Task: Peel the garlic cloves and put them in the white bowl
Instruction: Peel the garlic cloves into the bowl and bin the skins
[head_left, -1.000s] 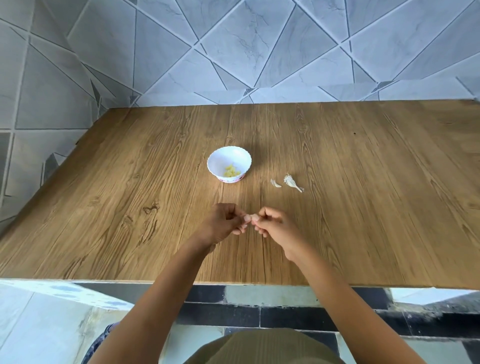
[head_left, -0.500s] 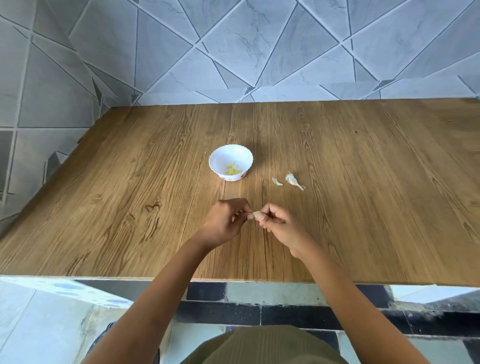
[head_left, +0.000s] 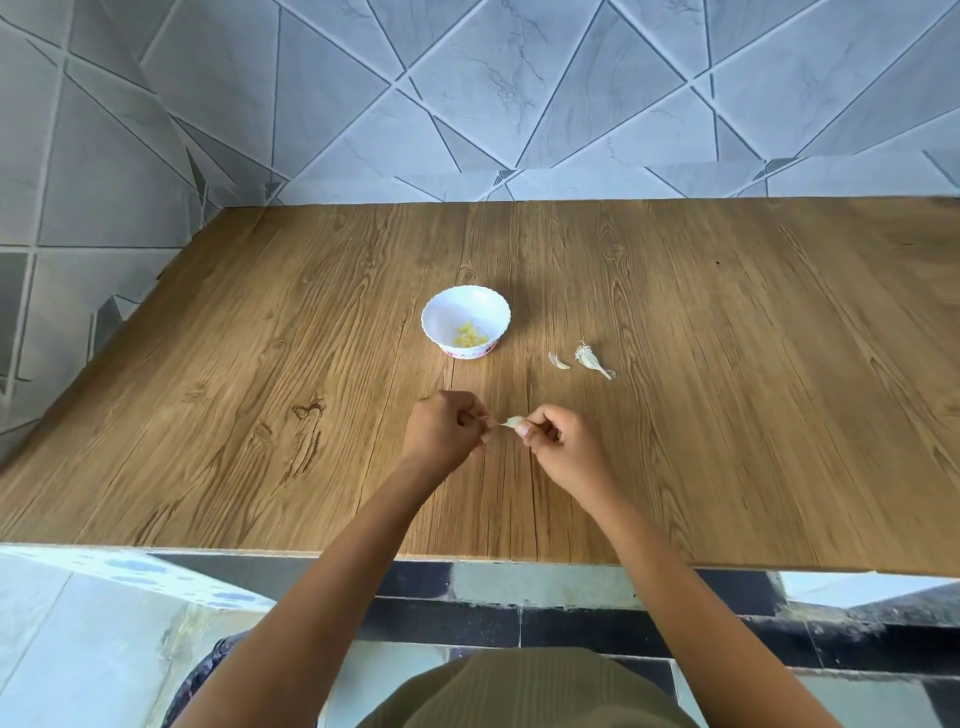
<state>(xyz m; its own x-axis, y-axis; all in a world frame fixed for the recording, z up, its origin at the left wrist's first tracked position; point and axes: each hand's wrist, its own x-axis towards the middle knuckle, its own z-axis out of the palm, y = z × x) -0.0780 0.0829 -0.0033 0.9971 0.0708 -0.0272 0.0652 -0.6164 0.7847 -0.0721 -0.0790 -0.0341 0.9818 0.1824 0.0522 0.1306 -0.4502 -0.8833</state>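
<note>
A small pale garlic clove (head_left: 512, 421) is pinched in the fingertips of my right hand (head_left: 558, 447), above the wooden table (head_left: 260, 415). My left hand (head_left: 447, 434) sits just left of it with fingers curled, its fingertips pinching the thin tip of skin that sticks out of the clove. Beyond the hands stands the white bowl (head_left: 431, 317) with several yellowish peeled cloves (head_left: 470, 335) at its bottom.
A loose piece of garlic (head_left: 559, 360) and a garlic stem with papery skin (head_left: 592, 359) lie on the table right of the bowl. A tiled wall (head_left: 467, 104) rises behind the table. The table's near edge runs just under my forearms.
My hands have drawn slightly apart, so the clove now shows between them, held by the right hand. The bowl and scraps have not moved.
</note>
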